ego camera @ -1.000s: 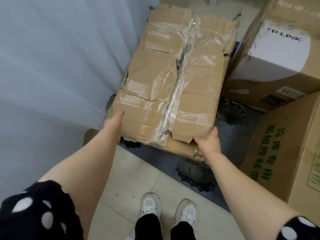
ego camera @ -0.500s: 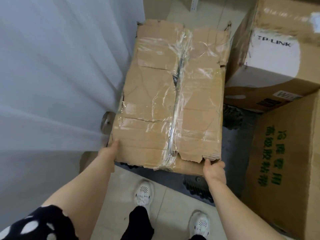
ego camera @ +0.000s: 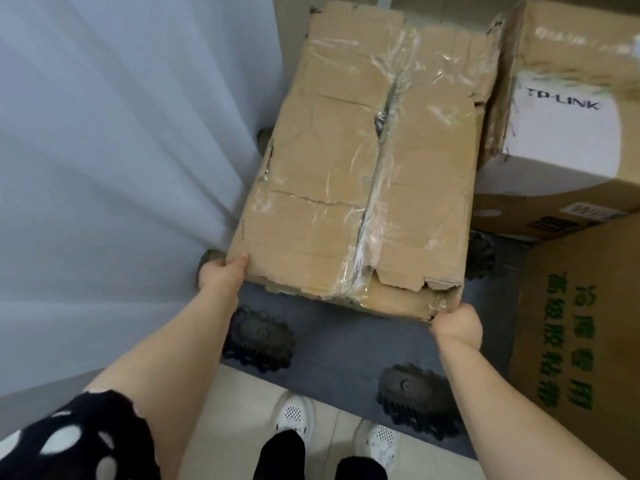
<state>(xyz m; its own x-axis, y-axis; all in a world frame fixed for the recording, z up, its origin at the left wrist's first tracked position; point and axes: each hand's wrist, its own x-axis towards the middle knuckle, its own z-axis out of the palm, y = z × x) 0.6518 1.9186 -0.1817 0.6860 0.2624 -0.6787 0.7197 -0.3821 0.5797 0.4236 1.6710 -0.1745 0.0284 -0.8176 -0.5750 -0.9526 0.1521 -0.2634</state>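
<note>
Gripping a worn cardboard box [ego camera: 363, 161] at its two near corners, the person stands over it with both arms stretched forward. The left hand [ego camera: 221, 277] clamps the near-left corner, its thumb lying on the top face and the other fingers hidden under the edge. The right hand [ego camera: 457, 325] is curled round the near-right corner, low on the torn side wall, with the knuckles facing the camera. The box lies lengthwise from near to far, its top flaps closed and crossed by wrinkled clear tape along the middle seam; the near flap edge is ragged. Its near end sits above a dark grey platform [ego camera: 346, 344], though whether the far end rests on anything cannot be told. Two black toothed discs [ego camera: 258, 341] lie on that platform, one near the left forearm and the other [ego camera: 412, 396] beside the right forearm. A pale curtain [ego camera: 121, 133] hangs along the left side, touching the box's left wall. To the right stands a carton marked TP-LINK [ego camera: 554, 150], just beside the held box, and nearer on the right is a brown carton with green print [ego camera: 581, 341]. White shoes [ego camera: 294, 417] show on the light floor tiles at the near edge, and a black sleeve with white dots [ego camera: 76, 441] covers the left upper arm
</note>
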